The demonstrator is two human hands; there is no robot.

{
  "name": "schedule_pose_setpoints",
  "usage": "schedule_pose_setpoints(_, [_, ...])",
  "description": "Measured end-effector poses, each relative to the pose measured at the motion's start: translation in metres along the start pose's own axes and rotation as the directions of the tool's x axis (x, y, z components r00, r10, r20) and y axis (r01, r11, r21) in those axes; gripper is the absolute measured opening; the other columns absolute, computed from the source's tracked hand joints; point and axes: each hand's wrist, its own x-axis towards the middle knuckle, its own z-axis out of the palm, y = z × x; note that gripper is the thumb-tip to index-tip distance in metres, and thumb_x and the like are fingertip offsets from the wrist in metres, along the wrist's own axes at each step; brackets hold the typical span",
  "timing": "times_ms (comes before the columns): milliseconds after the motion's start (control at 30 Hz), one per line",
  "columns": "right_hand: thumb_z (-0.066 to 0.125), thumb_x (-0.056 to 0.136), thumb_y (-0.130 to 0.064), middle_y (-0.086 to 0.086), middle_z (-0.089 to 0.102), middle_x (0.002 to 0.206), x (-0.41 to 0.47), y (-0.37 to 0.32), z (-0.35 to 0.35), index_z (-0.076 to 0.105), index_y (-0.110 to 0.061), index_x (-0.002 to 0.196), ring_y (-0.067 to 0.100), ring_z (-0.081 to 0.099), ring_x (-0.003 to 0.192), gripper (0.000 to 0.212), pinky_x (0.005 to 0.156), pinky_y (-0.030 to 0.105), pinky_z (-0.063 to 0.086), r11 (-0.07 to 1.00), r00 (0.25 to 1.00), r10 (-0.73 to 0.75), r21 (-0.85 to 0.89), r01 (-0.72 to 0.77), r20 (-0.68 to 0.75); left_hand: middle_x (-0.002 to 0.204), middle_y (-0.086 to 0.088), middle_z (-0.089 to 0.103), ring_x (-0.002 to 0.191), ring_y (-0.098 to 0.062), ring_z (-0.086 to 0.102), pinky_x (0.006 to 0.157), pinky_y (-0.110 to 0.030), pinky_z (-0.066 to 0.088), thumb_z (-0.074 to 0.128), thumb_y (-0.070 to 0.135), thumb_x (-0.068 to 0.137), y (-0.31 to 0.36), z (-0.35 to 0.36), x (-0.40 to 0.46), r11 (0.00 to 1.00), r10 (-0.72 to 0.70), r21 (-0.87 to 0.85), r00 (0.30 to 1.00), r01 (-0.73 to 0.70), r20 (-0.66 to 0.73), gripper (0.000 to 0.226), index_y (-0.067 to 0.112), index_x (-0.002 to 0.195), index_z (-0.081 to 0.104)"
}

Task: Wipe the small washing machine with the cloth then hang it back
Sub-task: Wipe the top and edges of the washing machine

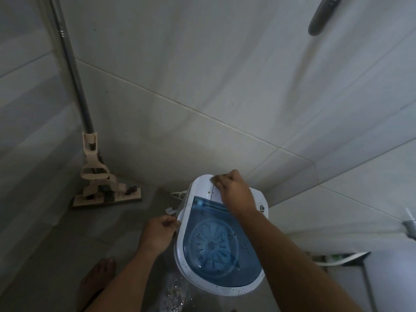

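Nearest, the small white washing machine with a translucent blue lid (219, 251) stands on the grey tiled floor (56, 244). Right hand (234, 190) presses a crumpled brownish cloth (215, 179) onto its far panel, fingers curled over it. Left hand (157, 233) grips the machine's left rim, fingers pressed together.

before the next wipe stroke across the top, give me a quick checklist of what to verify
1. Cloth under the right hand, on the rear panel of the washing machine: ok.
2. Left hand steadying the machine's left rim: ok.
3. Blue lid closed flat: ok.
4. Dark specks cleared off the white rim and lid: not ok, many remain.
5. Plug out of a socket, lying on the floor: ok.
6. Cloth damp enough: cannot tell.
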Motion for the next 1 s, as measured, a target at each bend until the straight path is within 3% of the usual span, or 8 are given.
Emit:
schedule_pose_setpoints(167, [0.06,0.104,-0.029,0.005,0.057,0.124,-0.042,-0.007,0.022,0.062,-0.02,0.129,0.022,0.066,0.103,0.027,0.078,0.04,0.063,0.985,0.992,-0.123,-0.122,0.119,-0.027,0.083,0.0,0.077,0.078,-0.02,0.072,0.085,-0.044,0.059,0.07,0.017,0.087,-0.002,-0.001,0.001,0.999,-0.023,-0.046,1.0,0.024,0.021,0.016,0.029,0.077,0.073])
schedule_pose_setpoints(300, [0.057,0.104,-0.031,0.002,0.061,0.122,-0.074,-0.022,0.005,0.067,-0.024,0.129,0.017,0.066,0.103,0.027,0.087,0.033,0.059,0.973,0.969,-0.226,0.068,0.22,0.097,0.086,-0.002,0.076,0.082,-0.021,0.072,0.088,-0.043,0.058,0.068,0.017,0.089,0.002,-0.002,-0.003,0.999,-0.025,-0.046,0.999,0.027,0.024,0.014,0.028,0.081,0.071])
schedule_pose_setpoints(433, [0.061,0.102,-0.023,0.002,0.06,0.112,-0.027,-0.01,-0.022,0.074,-0.025,0.126,0.012,0.059,0.097,0.027,0.089,0.022,0.048,0.98,0.994,-0.109,0.169,0.104,0.025,0.087,-0.001,0.076,0.082,-0.021,0.072,0.086,-0.044,0.058,0.067,0.019,0.09,0.003,-0.002,-0.004,0.999,-0.023,-0.028,0.999,0.024,0.038,0.015,0.03,0.08,0.071])
schedule_pose_setpoints(533, [0.06,0.104,-0.025,0.012,0.06,0.108,0.009,0.006,-0.021,0.076,-0.021,0.124,0.025,0.063,0.089,0.026,0.078,0.027,0.047,0.999,0.999,-0.017,0.041,0.019,-0.049,0.087,-0.001,0.076,0.082,-0.021,0.072,0.087,-0.044,0.058,0.067,0.018,0.09,0.005,-0.002,-0.005,0.999,-0.024,-0.027,0.999,0.025,0.036,0.013,0.028,0.084,0.072])
schedule_pose_setpoints(667, [0.065,0.1,-0.025,0.012,0.058,0.106,-0.009,0.013,0.007,0.073,-0.014,0.116,0.032,0.067,0.084,0.021,0.071,0.042,0.061,0.995,0.998,-0.053,-0.09,0.049,-0.039,0.086,-0.001,0.076,0.081,-0.021,0.072,0.086,-0.044,0.059,0.067,0.018,0.09,0.004,-0.002,-0.004,0.999,-0.03,-0.028,0.999,0.031,0.033,0.01,0.025,0.087,0.074])
schedule_pose_setpoints(767, [0.057,0.103,-0.032,0.003,0.06,0.122,-0.05,0.0,0.011,0.063,-0.022,0.127,0.025,0.066,0.101,0.026,0.075,0.041,0.061,0.988,0.992,-0.128,-0.082,0.128,0.014,0.085,-0.003,0.076,0.082,-0.024,0.072,0.087,-0.046,0.058,0.068,0.017,0.089,0.005,-0.002,-0.004,0.997,-0.056,-0.049,0.998,0.058,0.027,0.014,0.026,0.079,0.072])
schedule_pose_setpoints(900, [0.047,0.103,-0.037,0.002,0.063,0.117,-0.08,-0.014,-0.001,0.069,-0.025,0.127,0.024,0.068,0.097,0.034,0.079,0.037,0.058,0.965,0.96,-0.26,0.044,0.257,0.106,0.086,-0.003,0.076,0.082,-0.025,0.073,0.087,-0.048,0.058,0.068,0.018,0.089,0.006,-0.002,-0.006,0.996,-0.079,-0.05,0.996,0.08,0.03,0.016,0.027,0.077,0.071])
schedule_pose_setpoints(1000, [0.056,0.103,-0.033,0.0,0.062,0.115,-0.052,-0.011,-0.011,0.072,-0.027,0.127,0.016,0.065,0.098,0.029,0.085,0.03,0.056,0.974,0.98,-0.199,0.115,0.194,0.032,0.087,-0.004,0.076,0.083,-0.025,0.073,0.087,-0.048,0.058,0.067,0.018,0.09,0.011,-0.003,-0.009,0.996,-0.076,-0.041,0.997,0.077,0.026,0.017,0.028,0.077,0.07])
